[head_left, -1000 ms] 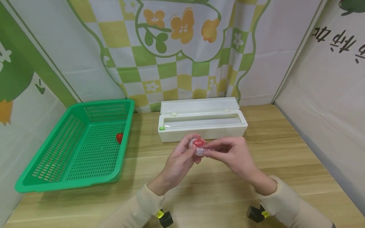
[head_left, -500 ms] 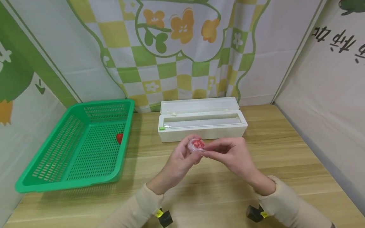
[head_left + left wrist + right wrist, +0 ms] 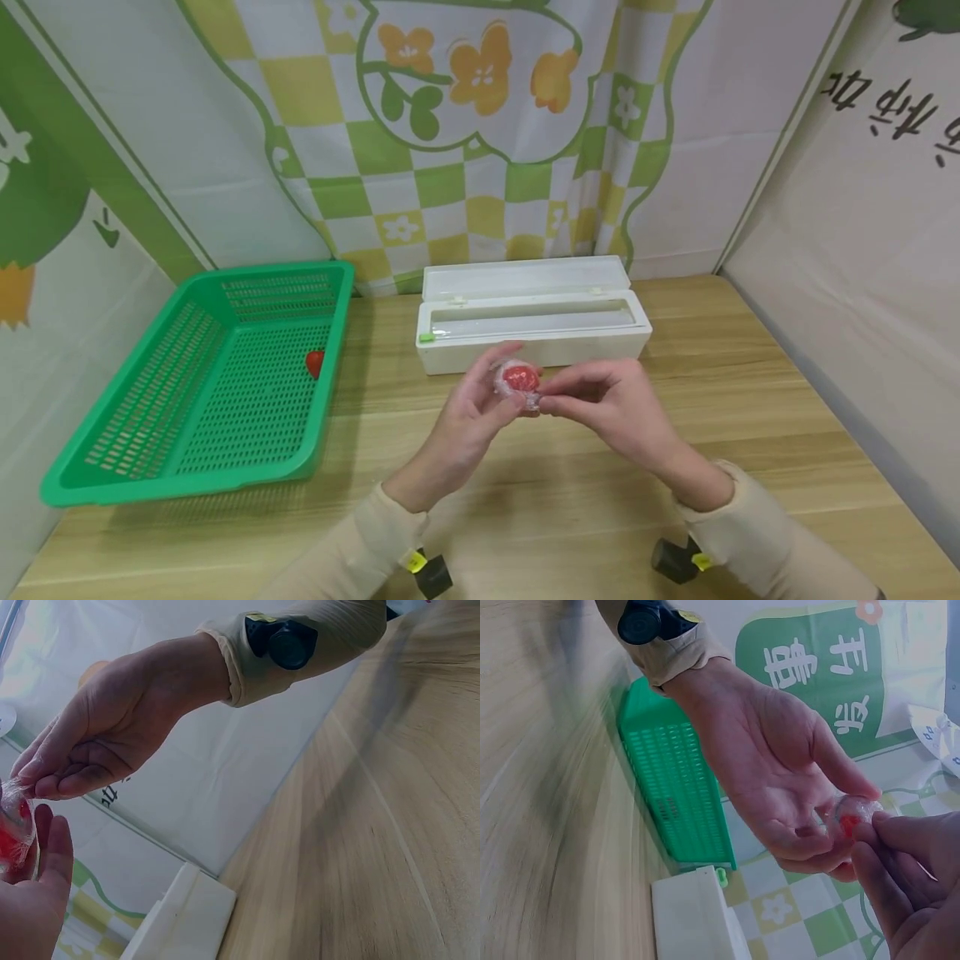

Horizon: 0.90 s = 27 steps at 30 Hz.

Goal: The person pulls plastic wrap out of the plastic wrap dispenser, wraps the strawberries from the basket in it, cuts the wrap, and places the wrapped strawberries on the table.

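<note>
A small red fruit (image 3: 521, 378), strawberry-like, sits wrapped in clear cling film above the table in the head view. My left hand (image 3: 457, 425) holds it between thumb and fingers. From the right, my right hand (image 3: 611, 408) pinches the gathered edge of the film (image 3: 533, 402) with thumb and forefinger. The left wrist view has the wrapped fruit (image 3: 13, 836) at its left edge, partly cut off. In the right wrist view, fingers hide part of the film-covered fruit (image 3: 849, 823).
A green plastic basket (image 3: 318, 417) stands on the left, with another red fruit (image 3: 314, 363) inside. Behind my hands lies a white cling film dispenser (image 3: 532, 354), its lid (image 3: 525, 279) raised. A patterned curtain (image 3: 480, 192) hangs beyond the wooden table (image 3: 750, 400).
The wrapped fruit has turned in my left hand, and that hand's fingers have straightened somewhat. My right hand stays almost in place at the film. Basket and dispenser have not moved.
</note>
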Tool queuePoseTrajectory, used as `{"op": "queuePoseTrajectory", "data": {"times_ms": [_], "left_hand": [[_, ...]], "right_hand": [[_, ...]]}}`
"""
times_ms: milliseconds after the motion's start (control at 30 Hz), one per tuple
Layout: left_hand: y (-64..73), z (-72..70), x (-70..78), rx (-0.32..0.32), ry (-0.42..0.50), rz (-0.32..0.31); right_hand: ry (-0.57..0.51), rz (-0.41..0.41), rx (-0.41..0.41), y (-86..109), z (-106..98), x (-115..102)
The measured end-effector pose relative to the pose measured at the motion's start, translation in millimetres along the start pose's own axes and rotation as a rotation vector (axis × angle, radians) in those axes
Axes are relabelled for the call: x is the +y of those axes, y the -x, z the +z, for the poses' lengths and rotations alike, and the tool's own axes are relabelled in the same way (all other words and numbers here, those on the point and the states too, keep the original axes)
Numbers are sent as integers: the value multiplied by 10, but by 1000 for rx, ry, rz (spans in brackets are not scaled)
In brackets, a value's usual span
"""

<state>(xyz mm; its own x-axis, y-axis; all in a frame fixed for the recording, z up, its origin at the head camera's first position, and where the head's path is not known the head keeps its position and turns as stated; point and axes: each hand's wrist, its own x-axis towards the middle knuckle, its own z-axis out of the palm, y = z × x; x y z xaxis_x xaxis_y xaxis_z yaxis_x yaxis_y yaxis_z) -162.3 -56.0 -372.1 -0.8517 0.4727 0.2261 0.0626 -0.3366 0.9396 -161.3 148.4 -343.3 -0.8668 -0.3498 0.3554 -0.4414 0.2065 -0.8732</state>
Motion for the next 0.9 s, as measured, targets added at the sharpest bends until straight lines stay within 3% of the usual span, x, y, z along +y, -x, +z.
{"op": "queuePoseTrajectory", "data": {"times_ms": [267,633,900], "left_hand": [[-14,16,-31,-11,34,14],[-37,-1,-40,7,-44,11],[-25,0,-44,35,-78,1]], "right_hand": [[51,-73,93,13,28,-6],[138,-163,195,8,68,-51],[199,-163,226,13,65,-57]]}}
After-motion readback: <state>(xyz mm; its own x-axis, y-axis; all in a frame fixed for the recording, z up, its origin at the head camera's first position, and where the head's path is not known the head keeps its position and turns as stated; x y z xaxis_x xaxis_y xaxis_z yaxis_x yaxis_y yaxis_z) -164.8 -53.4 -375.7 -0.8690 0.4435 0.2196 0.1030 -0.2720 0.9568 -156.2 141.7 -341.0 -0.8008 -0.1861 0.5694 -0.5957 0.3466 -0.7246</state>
